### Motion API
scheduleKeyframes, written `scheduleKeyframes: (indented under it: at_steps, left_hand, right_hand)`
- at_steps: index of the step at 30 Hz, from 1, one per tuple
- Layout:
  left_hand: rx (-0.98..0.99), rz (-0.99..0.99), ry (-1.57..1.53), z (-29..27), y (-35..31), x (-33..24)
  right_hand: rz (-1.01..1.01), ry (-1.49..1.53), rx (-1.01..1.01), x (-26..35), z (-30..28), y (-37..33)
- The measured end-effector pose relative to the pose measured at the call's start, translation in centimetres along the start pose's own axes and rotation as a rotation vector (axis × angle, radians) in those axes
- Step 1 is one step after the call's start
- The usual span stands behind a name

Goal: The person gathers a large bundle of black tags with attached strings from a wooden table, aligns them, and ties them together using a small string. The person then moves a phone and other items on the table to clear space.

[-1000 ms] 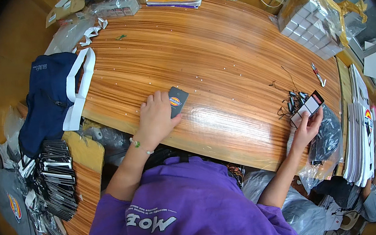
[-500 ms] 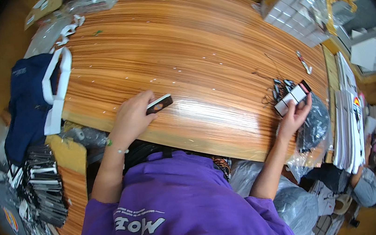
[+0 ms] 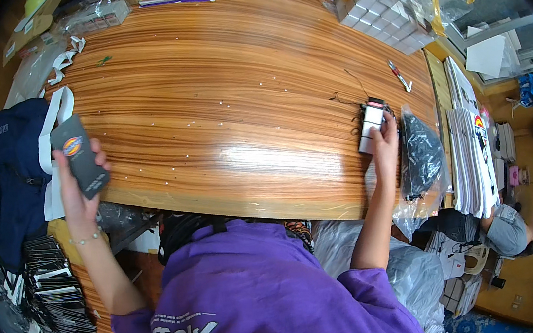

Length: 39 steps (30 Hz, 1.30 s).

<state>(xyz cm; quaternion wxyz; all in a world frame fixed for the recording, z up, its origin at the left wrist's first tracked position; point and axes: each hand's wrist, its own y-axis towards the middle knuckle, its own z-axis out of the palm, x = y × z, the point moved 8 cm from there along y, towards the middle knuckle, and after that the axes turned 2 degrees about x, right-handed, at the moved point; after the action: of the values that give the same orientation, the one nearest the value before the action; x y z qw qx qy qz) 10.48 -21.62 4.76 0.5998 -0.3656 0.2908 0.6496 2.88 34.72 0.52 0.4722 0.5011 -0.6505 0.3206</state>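
Observation:
My left hand (image 3: pixel 79 183), raised at the table's left edge beside a navy blue garment (image 3: pixel 15 151), grips a dark grey hang tag (image 3: pixel 81 156). A colourful emblem faces up on the tag, and one end points away from me. Whether several tags are stacked there cannot be told. On the right, my right hand (image 3: pixel 383 142) closes around a small white box-like piece (image 3: pixel 373 125) with a dark line across it and a black and pink end. Thin black cords (image 3: pixel 361 109) lie beside it on the table, partly hidden by the piece.
A clear bag of black items (image 3: pixel 421 154) lies right of my right hand. Beyond are a red-and-white pen-like tool (image 3: pixel 400 75), taped white boxes (image 3: pixel 380 9) and stacked white sheets (image 3: pixel 467 148). Black tags (image 3: pixel 60 298) are piled lower left. A person (image 3: pixel 510 230) is at far right.
My left hand has moved left from the table's front edge, turning the tag's broad face upward. My right hand has turned the white piece more upright, beside the cords. The view has shifted.

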Motion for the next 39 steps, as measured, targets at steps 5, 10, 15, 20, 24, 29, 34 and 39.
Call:
scheduleKeyframes:
  at_steps: [5, 10, 15, 20, 24, 29, 34, 39]
  left_hand:
    - [-0.141, 0.105, -0.022, -8.3, -0.5, -3.0]
    - [-0.128, 0.085, -0.097, -12.0, -1.2, -2.3]
    - [0.041, 0.095, -0.095, -12.2, -1.5, -2.3]
    - [0.071, 0.121, -0.221, -13.1, -2.2, -2.5]
    - [0.065, 0.115, -0.237, -12.7, -2.2, -2.2]
    - [0.063, 0.048, -0.133, -12.2, -1.4, -1.1]
    - [0.113, 0.026, -0.154, -12.0, -1.7, -1.4]
    - [0.108, 0.014, -0.18, -11.7, -1.3, -1.8]
  right_hand:
    - [-0.035, -0.264, 0.193, 2.7, 2.2, -2.3]
    - [-0.094, -0.401, 0.165, 2.7, 4.4, -3.5]
    - [-0.056, -0.347, 0.365, 6.2, 14.3, -5.9]
    - [-0.049, -0.382, 0.587, 9.7, 19.8, -8.7]
    - [-0.225, -0.363, 0.175, 8.5, 10.9, -2.2]
    - [-0.243, -0.614, 0.283, 6.6, 13.2, -3.2]
    - [-0.434, -0.507, 0.506, 10.6, 20.4, -5.8]
    - [-0.254, -0.682, -0.05, 9.8, 13.5, 11.0]
